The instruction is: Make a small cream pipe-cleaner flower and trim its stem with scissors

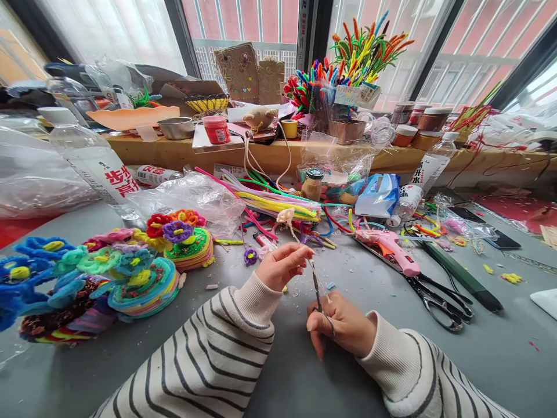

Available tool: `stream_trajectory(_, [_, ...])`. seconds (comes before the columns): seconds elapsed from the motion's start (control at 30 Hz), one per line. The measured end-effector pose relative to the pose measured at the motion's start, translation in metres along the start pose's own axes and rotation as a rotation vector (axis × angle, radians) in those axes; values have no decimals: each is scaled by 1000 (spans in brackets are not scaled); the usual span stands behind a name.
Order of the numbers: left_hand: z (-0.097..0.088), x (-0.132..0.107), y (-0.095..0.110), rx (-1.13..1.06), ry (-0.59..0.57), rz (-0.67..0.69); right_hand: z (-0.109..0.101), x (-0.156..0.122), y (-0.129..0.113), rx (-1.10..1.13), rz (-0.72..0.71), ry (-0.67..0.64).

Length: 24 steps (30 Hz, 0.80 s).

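Observation:
My left hand [282, 266] pinches the thin stem of a cream fuzzy pipe-cleaner piece [286, 216], whose curled head stands above the fingers. My right hand [346, 326] is closed around the handles of small metal scissors [317, 288]. Their blades point up and lie against the pale strand hanging below my left fingers. Whether the blade tips are parted is too small to make out. Small pale scraps lie on the grey table [287, 348] around both hands.
Pipe-cleaner flower pots [143, 287] crowd the left. A pink glue gun [394, 249], black-handled scissors [448, 307] and a dark green bar-shaped tool [465, 278] lie right. Behind are bundled pipe cleaners [278, 200], a small jar [312, 184] and bottles [89, 154]; a cluttered ledge [152, 154] runs beyond.

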State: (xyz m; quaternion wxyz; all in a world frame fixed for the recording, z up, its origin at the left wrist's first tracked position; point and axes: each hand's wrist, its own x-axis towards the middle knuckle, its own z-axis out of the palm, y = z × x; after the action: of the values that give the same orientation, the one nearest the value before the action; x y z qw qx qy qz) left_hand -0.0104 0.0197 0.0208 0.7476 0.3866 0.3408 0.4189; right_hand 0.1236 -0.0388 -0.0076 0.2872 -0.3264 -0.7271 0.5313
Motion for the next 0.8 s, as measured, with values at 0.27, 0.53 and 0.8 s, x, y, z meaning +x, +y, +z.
stream_trajectory(0.27, [-1, 0, 0, -50, -59, 63, -1, -1, -3, -40, -111, -34])
stream_trajectory(0.53, [0, -1, -1, 50, -44, 43, -4, -1, -8, -33, -96, -148])
stream_trajectory(0.8, [0, 0, -2, 82, -75, 40, -3, -1, -1, -67, -88, -140])
